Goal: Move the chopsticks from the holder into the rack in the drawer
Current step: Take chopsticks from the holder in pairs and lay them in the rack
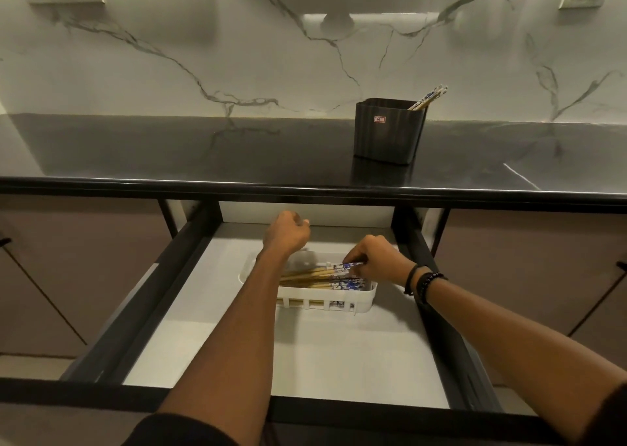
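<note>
The chopsticks (322,278) looked light, stiff and slim: pale wooden shafts with blue-and-white patterned ends, probably smooth enough to roll or slide against one another. Most lay flat and roughly parallel in the white plastic rack (325,304), a shallow basket with rounded corners and a slotted front wall, which sat on the pale floor of the drawer (220,343) toward its back right corner. A few more (430,96) leaned upright in the holder (388,133), a dark, ribbed, squarish tub with a small red label, standing on the glossy black counter (203,150) right of middle and nearer its back edge than its front.

The right hand (376,259) had its fingers (356,253) pinched on the patterned end of the topmost stick, just above the rack's right end. That thicker end seemed the sensible place to take hold (the tapered tips would give less grip). A gentle pinch ought to be enough, as the sticks weigh little and should not bend.

The left hand (286,233) hovered over the drawer's back edge, fingers curled in with nothing showing in them.
</note>
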A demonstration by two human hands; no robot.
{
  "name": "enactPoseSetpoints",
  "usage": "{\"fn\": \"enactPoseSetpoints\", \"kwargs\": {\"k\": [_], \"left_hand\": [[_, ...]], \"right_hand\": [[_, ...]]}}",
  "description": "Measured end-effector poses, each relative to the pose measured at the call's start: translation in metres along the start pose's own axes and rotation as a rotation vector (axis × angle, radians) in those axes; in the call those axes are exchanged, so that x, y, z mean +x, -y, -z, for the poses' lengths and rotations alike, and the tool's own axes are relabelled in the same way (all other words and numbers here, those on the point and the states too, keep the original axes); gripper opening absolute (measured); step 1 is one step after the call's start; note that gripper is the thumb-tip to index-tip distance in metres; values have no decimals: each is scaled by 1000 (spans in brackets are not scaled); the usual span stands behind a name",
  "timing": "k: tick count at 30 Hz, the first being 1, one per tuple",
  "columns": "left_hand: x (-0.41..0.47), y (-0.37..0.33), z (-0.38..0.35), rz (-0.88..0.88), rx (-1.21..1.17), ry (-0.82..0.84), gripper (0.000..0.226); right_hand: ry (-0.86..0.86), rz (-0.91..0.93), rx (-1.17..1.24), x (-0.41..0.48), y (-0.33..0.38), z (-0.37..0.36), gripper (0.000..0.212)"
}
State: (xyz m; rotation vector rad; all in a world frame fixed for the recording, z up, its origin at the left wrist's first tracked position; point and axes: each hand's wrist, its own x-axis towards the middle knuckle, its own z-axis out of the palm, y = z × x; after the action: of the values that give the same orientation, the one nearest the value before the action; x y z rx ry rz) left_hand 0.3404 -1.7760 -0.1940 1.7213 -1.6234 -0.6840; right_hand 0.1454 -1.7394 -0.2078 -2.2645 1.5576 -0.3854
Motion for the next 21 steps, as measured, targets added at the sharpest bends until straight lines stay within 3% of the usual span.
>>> {"fn": "enactPoseSetpoints", "kwargs": {"k": [6, 13, 21], "left_hand": [[3, 1, -2, -18, 17, 5, 29], [2, 0, -7, -59, 47, 72, 32], [-5, -12, -8, -248, 102, 10, 28]], "right_hand": [[-29, -13, 80, 1, -4, 2, 22], [15, -26, -9, 5, -5, -12, 43], [-101, 6, 49, 0, -3, 1, 39]]}}
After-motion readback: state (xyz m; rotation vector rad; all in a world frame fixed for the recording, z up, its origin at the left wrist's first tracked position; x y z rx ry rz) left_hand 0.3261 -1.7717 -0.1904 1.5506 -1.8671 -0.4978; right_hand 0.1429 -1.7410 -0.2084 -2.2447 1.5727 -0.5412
